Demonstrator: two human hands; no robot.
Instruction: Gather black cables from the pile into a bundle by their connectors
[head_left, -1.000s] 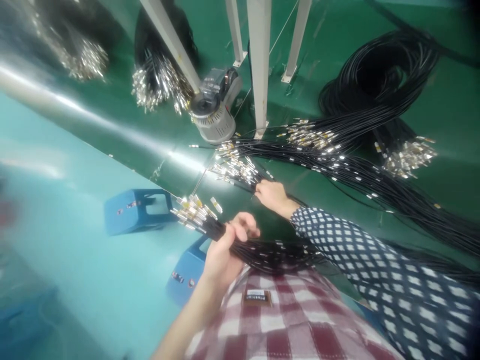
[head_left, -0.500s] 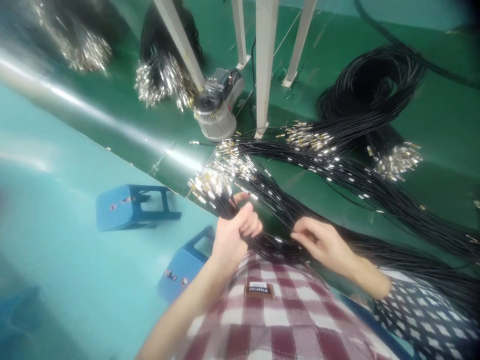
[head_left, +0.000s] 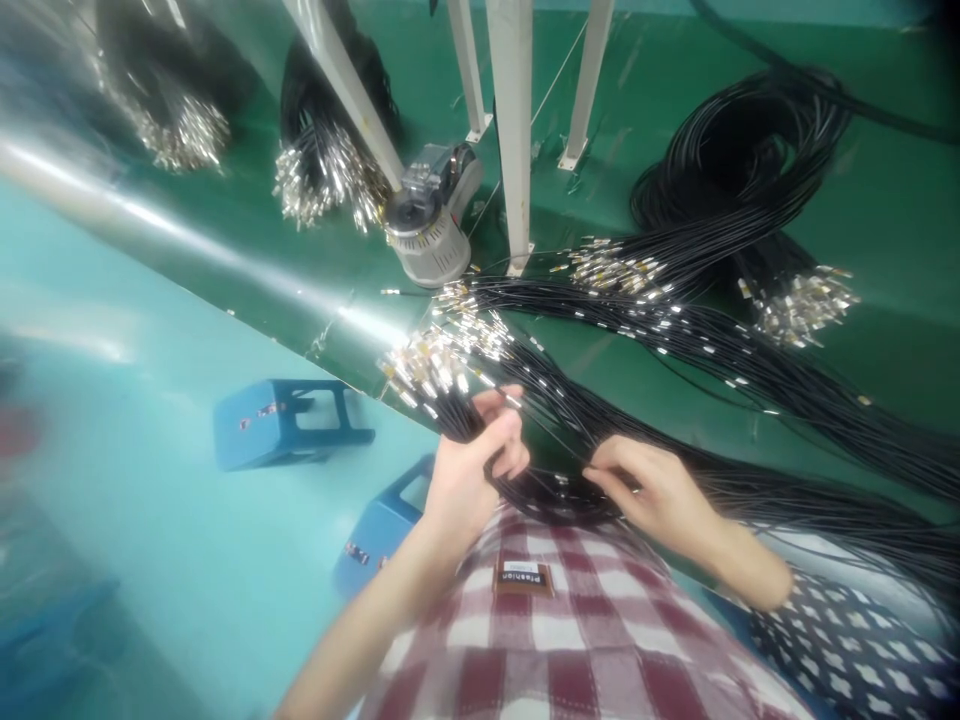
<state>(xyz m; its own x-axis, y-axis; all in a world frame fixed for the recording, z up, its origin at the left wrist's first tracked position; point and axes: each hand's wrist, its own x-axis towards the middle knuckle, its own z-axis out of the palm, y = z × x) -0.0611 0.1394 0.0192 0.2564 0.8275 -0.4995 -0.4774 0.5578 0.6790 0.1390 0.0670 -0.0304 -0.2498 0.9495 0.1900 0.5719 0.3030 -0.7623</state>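
Observation:
My left hand (head_left: 480, 455) is closed around a bundle of black cables (head_left: 459, 415), whose shiny metal connector ends (head_left: 424, 368) fan out above the fist. Its index finger and thumb are slightly raised beside a single cable end. With fingertips pinched, my right hand (head_left: 652, 490) grips a thin black cable (head_left: 551, 435) that runs up and left toward the left hand. Past both hands, a long row of loose black cables (head_left: 720, 470) stretches to the right across the green table, small white and metal tips showing along it.
A grey device with a round top (head_left: 429, 235) stands behind the cables, among white table legs or posts (head_left: 511, 130). Coiled cables (head_left: 742, 170) lie at back right, and more bundles (head_left: 330, 170) at back left. Blue stools (head_left: 262, 422) stand on the floor at left.
The left hand's index finger and thumb have opened a little and reach toward the single cable. The right hand keeps its pinch at nearly the same spot. The view has shifted slightly.

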